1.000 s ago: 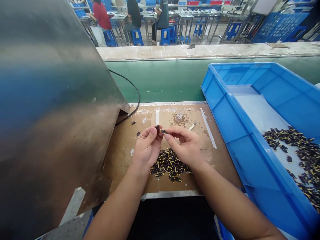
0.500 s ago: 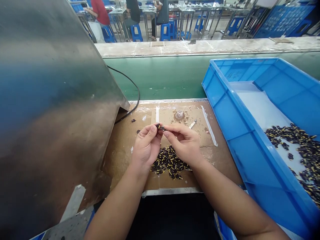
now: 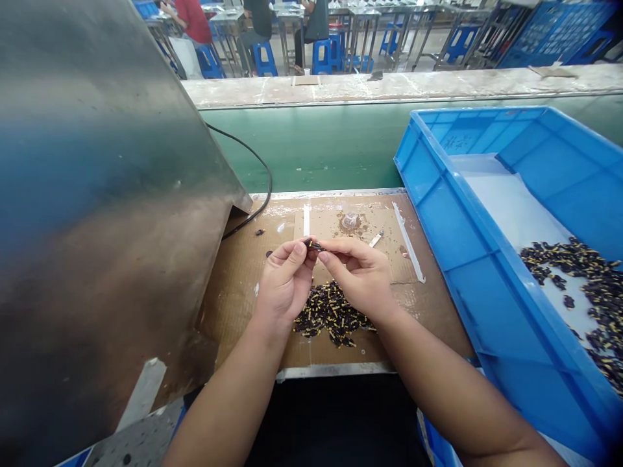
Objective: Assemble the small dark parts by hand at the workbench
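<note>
Above the cardboard-covered bench, my left hand (image 3: 287, 275) and my right hand (image 3: 360, 272) meet at the fingertips. Between them is a small black part with a yellow piece (image 3: 313, 244). My left thumb and fingers pinch its left end. On the other end, my right thumb and forefinger are closed. Its exact kind is too small to make out. Below and partly behind my hands lies a heap of similar small black-and-yellow parts (image 3: 331, 318) on the cardboard (image 3: 233, 311).
A blue crate (image 3: 462, 240) holding many more such parts (image 3: 574, 259) stands at the right. A metal housing (image 3: 107, 214) fills the left, with a black cable (image 3: 257, 159) beside it. A clear cup (image 3: 349, 221) and a small white-handled tool (image 3: 376, 239) lie behind my hands. People sit far back.
My hands keep nearly the same pose around the small part, with only slight finger movement. The whole view has shifted a little.
</note>
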{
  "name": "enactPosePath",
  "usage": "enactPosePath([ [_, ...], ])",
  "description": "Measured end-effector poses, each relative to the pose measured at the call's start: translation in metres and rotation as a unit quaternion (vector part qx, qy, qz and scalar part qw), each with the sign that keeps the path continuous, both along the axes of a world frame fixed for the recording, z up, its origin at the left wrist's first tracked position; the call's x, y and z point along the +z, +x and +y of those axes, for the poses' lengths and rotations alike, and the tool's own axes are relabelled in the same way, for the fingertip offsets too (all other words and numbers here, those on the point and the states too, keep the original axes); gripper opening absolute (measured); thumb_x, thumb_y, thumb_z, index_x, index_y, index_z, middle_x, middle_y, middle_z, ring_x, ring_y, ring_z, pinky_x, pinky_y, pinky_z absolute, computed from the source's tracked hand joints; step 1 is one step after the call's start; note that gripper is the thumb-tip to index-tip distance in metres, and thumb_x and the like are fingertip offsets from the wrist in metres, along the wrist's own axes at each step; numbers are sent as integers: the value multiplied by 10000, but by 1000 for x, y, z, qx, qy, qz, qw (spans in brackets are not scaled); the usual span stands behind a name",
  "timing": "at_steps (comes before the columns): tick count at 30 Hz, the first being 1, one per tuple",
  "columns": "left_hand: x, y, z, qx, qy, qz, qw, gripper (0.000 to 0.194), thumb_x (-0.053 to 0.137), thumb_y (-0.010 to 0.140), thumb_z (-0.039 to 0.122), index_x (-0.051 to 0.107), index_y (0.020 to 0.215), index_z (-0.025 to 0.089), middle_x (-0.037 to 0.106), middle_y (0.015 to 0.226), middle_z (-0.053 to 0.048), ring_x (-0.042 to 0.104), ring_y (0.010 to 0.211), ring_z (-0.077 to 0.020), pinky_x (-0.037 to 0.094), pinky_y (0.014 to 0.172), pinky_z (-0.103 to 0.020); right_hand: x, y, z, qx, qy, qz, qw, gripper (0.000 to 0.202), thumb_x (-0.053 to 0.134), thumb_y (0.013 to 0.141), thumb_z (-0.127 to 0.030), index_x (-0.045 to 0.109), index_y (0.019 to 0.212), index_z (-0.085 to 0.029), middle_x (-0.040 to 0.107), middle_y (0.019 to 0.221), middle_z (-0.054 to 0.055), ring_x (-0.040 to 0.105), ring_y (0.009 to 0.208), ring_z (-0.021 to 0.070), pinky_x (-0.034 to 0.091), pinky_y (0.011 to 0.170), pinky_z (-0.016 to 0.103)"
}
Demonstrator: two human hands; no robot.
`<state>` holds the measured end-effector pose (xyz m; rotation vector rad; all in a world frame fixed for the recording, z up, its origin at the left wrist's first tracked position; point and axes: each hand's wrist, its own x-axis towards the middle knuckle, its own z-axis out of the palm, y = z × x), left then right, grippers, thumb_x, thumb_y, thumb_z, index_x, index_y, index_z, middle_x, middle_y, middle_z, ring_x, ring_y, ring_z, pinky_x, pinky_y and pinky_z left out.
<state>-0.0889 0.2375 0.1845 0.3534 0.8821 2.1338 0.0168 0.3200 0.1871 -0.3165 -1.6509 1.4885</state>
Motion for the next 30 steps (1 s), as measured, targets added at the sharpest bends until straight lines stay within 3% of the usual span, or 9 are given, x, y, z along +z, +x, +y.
enactPosePath([
  [9,-2,0,1,3,-6,31,1000,185,922,696,269,792,816,215,779,933,-20,708,882,-106,561,888,-208,4,6,9,-22,108,-15,994,244,729,875,-154,777,1066,-300,787,1054,-2,734,991,174,602,955,406],
  [19,0,7,2,30,-17,58,998,189,924,691,270,794,817,219,781,955,-27,722,905,-115,569,906,-211,9,8,9,-53,161,-31,985,209,719,892,-180,774,1053,-302,790,1047,-8,739,974,169,615,931,391],
  [26,-8,16,-1,121,-44,203,971,144,846,796,271,797,924,229,752,1135,-76,700,1108,-212,584,973,-328,13,11,8,-87,181,-46,979,200,711,899,-185,772,1047,-304,787,1042,-5,739,964,177,626,911,397],
  [30,-8,16,5,98,-30,218,971,146,807,837,267,795,979,238,687,1293,-90,645,1213,-234,558,1016,-338,16,13,8,-100,192,-43,975,200,697,906,-179,767,1051,-299,785,1039,1,732,975,181,619,916,404],
])
